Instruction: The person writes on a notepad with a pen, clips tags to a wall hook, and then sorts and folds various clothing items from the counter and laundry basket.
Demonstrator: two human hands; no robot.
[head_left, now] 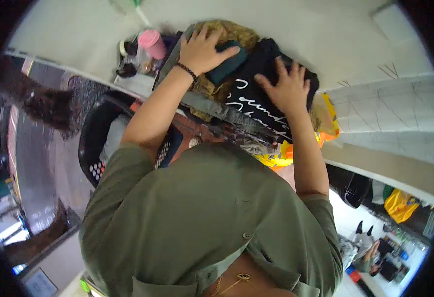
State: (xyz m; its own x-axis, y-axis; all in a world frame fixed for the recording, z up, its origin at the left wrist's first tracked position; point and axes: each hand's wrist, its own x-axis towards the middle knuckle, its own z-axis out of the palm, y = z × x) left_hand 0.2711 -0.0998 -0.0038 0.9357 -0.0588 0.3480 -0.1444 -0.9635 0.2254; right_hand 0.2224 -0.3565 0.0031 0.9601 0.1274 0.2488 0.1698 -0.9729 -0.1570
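My left hand (204,53), fingers spread, lies palm down on a brown-olive patterned cloth (241,33) on a stack of folded clothes. Its thumb reaches over a small dark teal folded cloth (228,67). My right hand (288,90) rests flat with its fingers apart on a black folded garment (261,62) that has white script lettering. Below these, grey and reddish-brown folded fabrics (202,128) show at the near side of the stack. Neither hand grips anything.
A pink lidded cup (152,43) and small items stand left of the stack. A yellow-orange plastic bag (276,159) sits at its right side. A black basket (89,143) is at left, another basket (348,184) lower right. Another person (370,257) appears far lower right.
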